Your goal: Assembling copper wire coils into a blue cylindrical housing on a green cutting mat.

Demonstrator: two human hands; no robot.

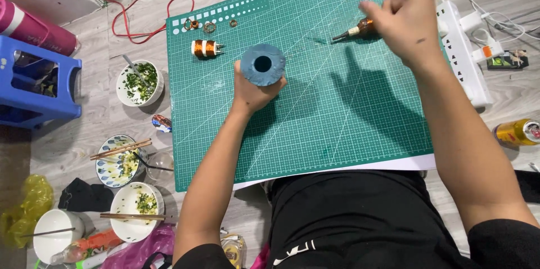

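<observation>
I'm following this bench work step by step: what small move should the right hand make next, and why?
Probably lower and close on the brown-handled tool. The right hand hovers just over its handle with fingers spread and empty, while the left hand already holds the blue-grey cylinder upright on the green cutting mat.

A home floor used as a hobby workbench: green cutting mat (349, 123), power strip (464, 50), used food bowls (138, 204).
</observation>
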